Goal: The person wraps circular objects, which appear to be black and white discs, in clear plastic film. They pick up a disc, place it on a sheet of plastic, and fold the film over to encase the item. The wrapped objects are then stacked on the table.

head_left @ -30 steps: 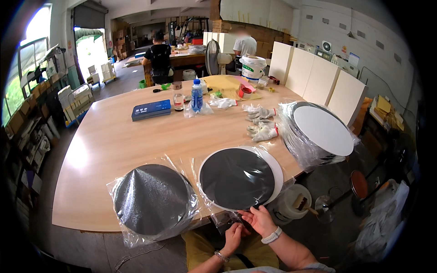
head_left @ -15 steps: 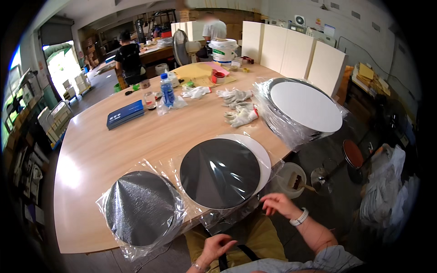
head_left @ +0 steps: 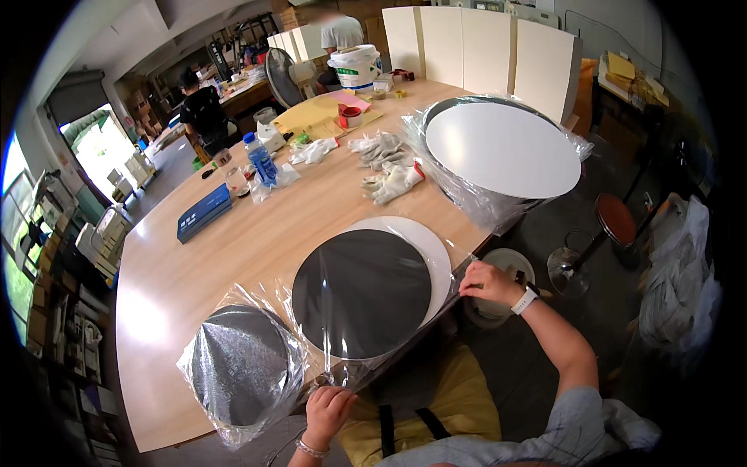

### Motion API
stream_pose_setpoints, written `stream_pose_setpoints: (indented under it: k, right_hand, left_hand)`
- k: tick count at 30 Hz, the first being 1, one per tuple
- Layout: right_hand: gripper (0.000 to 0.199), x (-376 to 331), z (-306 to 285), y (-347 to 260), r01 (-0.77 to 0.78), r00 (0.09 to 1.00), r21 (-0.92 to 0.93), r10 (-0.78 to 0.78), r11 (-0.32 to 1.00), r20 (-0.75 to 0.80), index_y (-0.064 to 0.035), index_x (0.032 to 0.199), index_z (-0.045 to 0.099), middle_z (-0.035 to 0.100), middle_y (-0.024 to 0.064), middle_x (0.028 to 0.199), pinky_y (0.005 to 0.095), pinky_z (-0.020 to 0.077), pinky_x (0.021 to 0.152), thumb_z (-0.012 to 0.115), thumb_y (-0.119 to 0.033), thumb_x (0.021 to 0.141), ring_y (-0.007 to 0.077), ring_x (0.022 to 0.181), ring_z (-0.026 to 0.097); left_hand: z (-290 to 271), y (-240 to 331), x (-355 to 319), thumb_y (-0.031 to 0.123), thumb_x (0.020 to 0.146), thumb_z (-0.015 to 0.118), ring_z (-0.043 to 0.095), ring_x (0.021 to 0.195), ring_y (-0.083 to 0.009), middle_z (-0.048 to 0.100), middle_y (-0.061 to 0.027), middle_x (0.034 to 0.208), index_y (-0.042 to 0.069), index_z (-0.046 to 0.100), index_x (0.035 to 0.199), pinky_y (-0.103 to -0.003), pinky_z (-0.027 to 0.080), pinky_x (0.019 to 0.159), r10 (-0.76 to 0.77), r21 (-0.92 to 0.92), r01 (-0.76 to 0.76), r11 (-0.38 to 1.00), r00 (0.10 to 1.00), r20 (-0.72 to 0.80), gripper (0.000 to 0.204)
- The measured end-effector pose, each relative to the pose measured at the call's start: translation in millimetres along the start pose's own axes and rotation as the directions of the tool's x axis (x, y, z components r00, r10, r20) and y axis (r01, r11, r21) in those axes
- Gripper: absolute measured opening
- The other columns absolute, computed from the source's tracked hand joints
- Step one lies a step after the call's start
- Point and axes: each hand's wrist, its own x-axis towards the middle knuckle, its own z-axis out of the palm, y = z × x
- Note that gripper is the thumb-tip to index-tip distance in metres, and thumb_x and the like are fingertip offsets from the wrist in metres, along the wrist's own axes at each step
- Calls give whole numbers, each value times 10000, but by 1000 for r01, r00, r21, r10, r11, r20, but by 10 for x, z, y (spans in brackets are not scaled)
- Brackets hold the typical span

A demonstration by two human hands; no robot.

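A large dark round disc lies near the table's front edge, overlapping a white round disc under it. Clear plastic film spreads over the dark disc. My right hand pinches the film's edge to the right of the discs. Below the dark disc, at the table edge, the fingers of my left hand are closed on the film's near side. To the left sits a smaller dark disc wrapped in crinkled clear plastic, apart from both hands.
A plastic-wrapped stack topped by a white disc stands at the table's right. Farther back are work gloves, a blue bottle, a dark blue box and a white bucket. A stool and bin stand beside the table.
Both hands have moved to the film and closed on its edges, the right going up, the left toward the left. The film over the dark disc now has a lengthwise fold. The view has shifted.
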Motion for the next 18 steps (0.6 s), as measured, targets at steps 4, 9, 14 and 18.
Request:
stream_pose_setpoints:
  k: [4,9,14,18]
  right_hand:
    - [131,105,51,63,-83,997,-54,83,995,-2,-70,759,641,606,73,725,357,460,675,672,-195,780,243,746,580]
    - [175,210,329,20,-224,972,-235,200,946,-121,-84,734,614,589,94,674,390,471,624,634,-249,789,286,688,594]
    - [190,218,557,6,-225,947,-379,110,898,-300,-82,688,514,569,76,595,417,448,538,641,-215,737,276,596,588]
    - [260,136,477,-92,-321,925,-498,155,806,-346,-87,885,484,549,71,558,418,453,548,649,-214,729,283,592,586]
  left_hand:
    - [113,15,-4,103,780,686,585,649,-253,609,-82,746,63,602,835,-345,464,578,-252,-110,244,963,965,-66,108]
    - [219,28,159,121,828,656,589,537,-266,604,-121,623,11,606,761,-343,459,525,-633,-186,618,764,774,-28,138]
    - [399,-46,132,177,791,708,592,523,-259,611,-116,613,10,587,742,-346,462,527,-697,-133,686,715,714,-61,212]
    - [407,-3,111,183,796,706,599,543,-253,615,-120,639,-7,565,861,-347,463,527,-705,-41,705,708,703,-90,245]
